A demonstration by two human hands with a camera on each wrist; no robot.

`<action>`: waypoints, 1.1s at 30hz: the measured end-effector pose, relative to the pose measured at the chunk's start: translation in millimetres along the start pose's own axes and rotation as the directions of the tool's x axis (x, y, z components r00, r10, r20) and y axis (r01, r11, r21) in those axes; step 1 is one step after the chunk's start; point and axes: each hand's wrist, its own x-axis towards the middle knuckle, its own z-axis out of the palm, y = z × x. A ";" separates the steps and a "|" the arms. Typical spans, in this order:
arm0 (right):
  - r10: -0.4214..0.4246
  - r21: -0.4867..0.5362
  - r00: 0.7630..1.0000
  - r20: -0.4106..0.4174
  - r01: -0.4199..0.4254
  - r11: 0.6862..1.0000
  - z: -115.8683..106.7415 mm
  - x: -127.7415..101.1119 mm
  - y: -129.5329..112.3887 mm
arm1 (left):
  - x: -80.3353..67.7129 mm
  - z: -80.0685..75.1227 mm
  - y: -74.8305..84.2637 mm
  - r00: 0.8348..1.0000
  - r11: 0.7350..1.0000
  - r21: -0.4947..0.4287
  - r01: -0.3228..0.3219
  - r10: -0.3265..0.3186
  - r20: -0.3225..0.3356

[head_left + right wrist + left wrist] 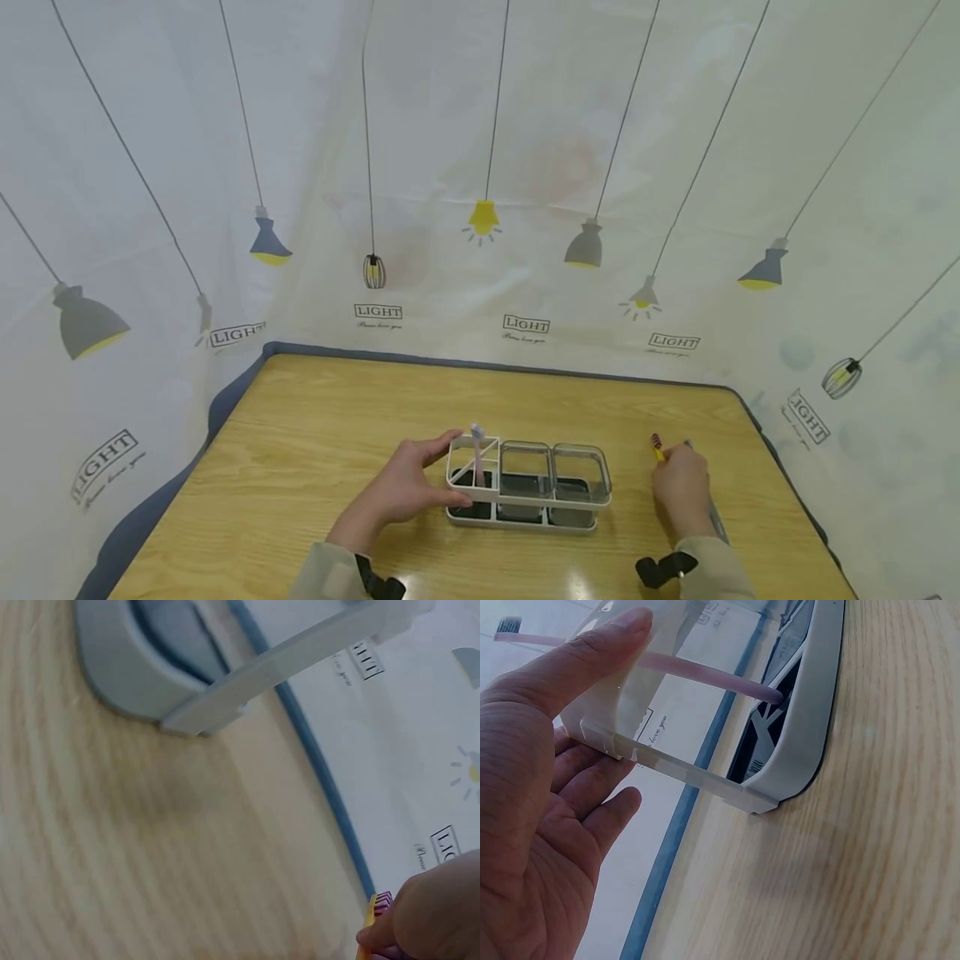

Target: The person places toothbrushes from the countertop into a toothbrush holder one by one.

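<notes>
A toothbrush holder (528, 502) stands on the table, with a pale upper frame over a base with dark compartment floors. My left hand (408, 483) grips its upper left end, thumb in front and fingers behind. Inside the divided left section, a pink toothbrush (478, 458) stands upright; the left wrist view shows its handle (712, 676) reaching down to the base. Off to the right of the holder, my right hand (682, 487) pinches a yellow toothbrush (657, 447) with dark red and white bristles. A grey, slim object (717, 523) lies beside that hand, partly hidden by it.
The holder's middle and right sections (581, 471) carry clear cups. Wood-grain table (337, 408) surrounds the holder, and its far edge meets a pale curtain (450, 150) printed with hanging lamps. Black straps sit at both wrists.
</notes>
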 end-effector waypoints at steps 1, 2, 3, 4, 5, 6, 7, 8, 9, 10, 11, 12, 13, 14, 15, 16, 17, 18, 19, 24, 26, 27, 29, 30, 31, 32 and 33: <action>-0.013 0.015 1.000 -0.017 0.013 1.000 -1.6 -0.8 -0.8 | 0.1 0.0 -0.1 1.000 1.000 -0.002 0.001 -0.001 0.001; -0.034 0.027 0.999 -0.038 0.035 0.999 -3.4 -1.7 -1.9 | 0.2 0.0 0.0 1.000 1.000 -0.005 0.003 -0.003 0.003; -0.055 0.040 0.997 -0.062 0.057 0.998 -5.6 -2.9 -3.3 | 0.4 0.0 -0.1 1.000 1.000 -0.005 0.003 -0.003 0.005; -0.072 0.061 0.994 -0.081 0.077 0.995 -8.3 -4.6 -5.5 | 0.5 -0.1 0.1 1.000 1.000 -0.004 0.003 -0.003 0.005; -0.094 0.078 0.990 -0.102 0.102 0.992 -11.0 -5.9 -7.7 | 0.4 -0.2 0.4 1.000 1.000 -0.003 0.004 -0.004 0.006; -0.114 0.096 0.986 -0.123 0.126 0.987 -14.3 -7.4 -10.6 | 0.4 -0.3 0.6 1.000 1.000 -0.001 0.004 -0.004 0.006; -0.130 0.111 0.981 -0.143 0.146 0.983 -17.7 -8.9 -13.8 | 0.4 -0.4 0.8 1.000 1.000 0.001 0.003 -0.003 0.006; -0.141 0.126 0.977 -0.160 0.162 0.979 -20.9 -10.4 -17.1 | 0.5 -0.5 0.9 1.000 1.000 0.004 0.002 -0.002 0.006; -0.146 0.143 0.974 -0.174 0.171 0.975 -24.2 -11.9 -20.5 | 0.6 -0.5 1.0 1.000 1.000 0.005 0.000 0.000 0.006; -0.149 0.159 0.971 -0.189 0.180 0.971 -27.4 -13.2 -24.1 | 0.5 -0.6 1.1 1.000 1.000 0.006 0.000 0.000 0.007; -0.152 0.168 0.966 -0.207 0.188 0.968 -30.3 -14.2 -27.7 | 0.5 -0.6 1.0 1.000 1.000 0.008 -0.002 0.002 0.007; -0.153 0.177 0.962 -0.227 0.196 0.964 -33.2 -15.4 -31.5 | 0.5 -0.6 1.0 1.000 1.000 0.008 -0.004 0.004 0.008; -0.152 0.187 0.958 -0.243 0.200 0.962 -36.0 -16.8 -35.4 | 0.6 -0.6 0.9 1.000 1.000 0.010 -0.007 0.007 0.008; -0.155 0.195 0.953 -0.261 0.209 0.958 -38.7 -17.6 -39.3 | 0.8 -0.5 0.6 1.000 1.000 0.012 -0.010 0.010 0.008; -0.160 0.198 0.948 -0.276 0.219 0.955 -41.4 -18.6 -43.2 | 0.9 -0.3 0.3 1.000 1.000 0.012 -0.012 0.012 0.008; -0.161 0.203 0.942 -0.293 0.226 0.953 -43.9 -19.7 -47.3 | 1.0 -0.1 0.1 1.000 1.000 0.013 -0.015 0.014 0.007; -0.167 0.205 0.935 -0.312 0.238 0.950 -46.5 -21.0 -51.7 | 1.2 0.0 -0.3 1.000 1.000 0.012 -0.016 0.016 0.006; -0.173 0.206 0.928 -0.330 0.249 0.946 -49.1 -22.7 -56.3 | 1.3 0.1 -0.3 1.000 1.000 0.013 -0.016 0.016 0.006; -0.179 0.207 0.922 -0.344 0.261 0.943 -51.7 -24.6 -61.3 | 1.2 0.1 -0.7 1.000 1.000 0.014 -0.017 0.017 0.004; -0.202 0.235 0.890 -0.408 0.316 0.919 -63.6 -36.2 -87.2 | -0.2 -0.5 -0.1 1.000 1.000 0.018 -0.016 0.016 0.001; -0.203 0.261 0.885 -0.420 0.331 0.907 -68.3 -41.3 -97.4 | -0.5 -0.8 0.5 1.000 1.000 0.020 -0.016 0.016 0.003; -0.201 0.273 0.883 -0.424 0.336 0.902 -70.5 -43.8 -102.7 | -0.6 -0.9 0.9 1.000 1.000 0.019 -0.015 0.015 0.003; -0.196 0.306 0.881 -0.430 0.346 0.887 -74.4 -48.7 -113.2 | -0.4 -1.0 1.4 1.000 1.000 0.015 -0.015 0.015 0.005; -0.192 0.324 0.882 -0.430 0.350 0.879 -76.3 -51.3 -118.9 | -0.3 -1.1 1.6 1.000 1.000 0.010 -0.016 0.016 0.006; -0.193 0.342 0.882 -0.430 0.357 0.869 -77.9 -53.8 -124.6 | -0.3 -1.1 1.6 1.000 1.000 0.010 -0.017 0.017 0.005; -0.196 0.359 0.880 -0.432 0.367 0.858 -79.3 -56.3 -130.0 | -0.2 -1.1 1.5 1.000 1.000 0.006 -0.017 0.017 0.004; -0.202 0.376 0.879 -0.432 0.379 0.846 -80.5 -58.9 -135.5 | 0.0 -0.9 1.1 1.000 1.000 0.004 -0.017 0.017 0.003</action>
